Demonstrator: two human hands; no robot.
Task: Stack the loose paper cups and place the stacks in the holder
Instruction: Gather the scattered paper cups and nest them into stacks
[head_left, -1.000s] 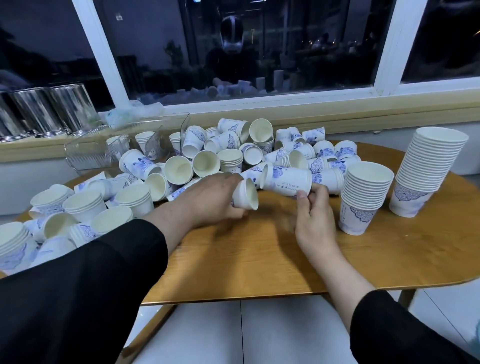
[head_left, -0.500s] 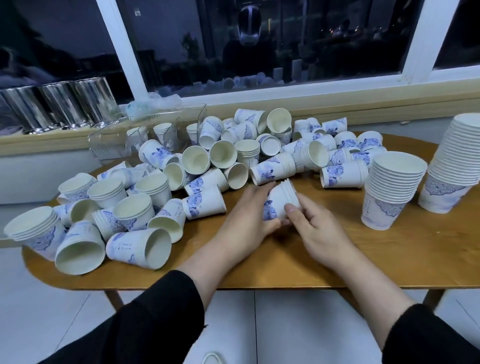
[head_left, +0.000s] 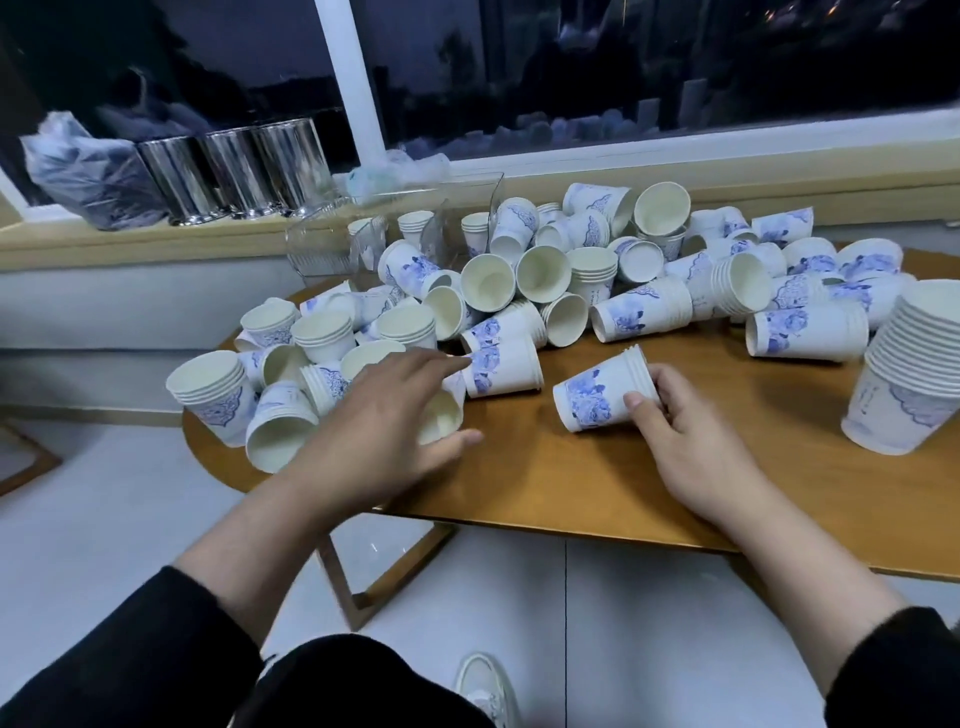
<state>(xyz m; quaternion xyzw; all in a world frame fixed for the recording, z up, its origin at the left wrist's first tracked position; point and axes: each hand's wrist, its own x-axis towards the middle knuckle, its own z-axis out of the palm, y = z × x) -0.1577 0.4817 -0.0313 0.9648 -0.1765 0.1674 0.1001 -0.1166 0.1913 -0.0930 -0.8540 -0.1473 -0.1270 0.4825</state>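
Observation:
White paper cups with blue prints lie heaped across the back of the wooden table. My right hand grips a short nested stack of cups lying on its side, its rims against my fingers. My left hand reaches with spread fingers over a lying cup at the left pile; its fingertips near another lying cup. A tall upright stack stands at the right. The clear plastic holder at the back holds a few short stacks.
Three shiny metal canisters and a plastic bag sit on the window ledge. The table's front edge runs just below my hands, with white floor tiles beneath. My shoe shows at the bottom.
My left hand let go of the small stack and moved left toward the pile. My right hand keeps the stack. The view shifted left, and the far right tall stack left the frame.

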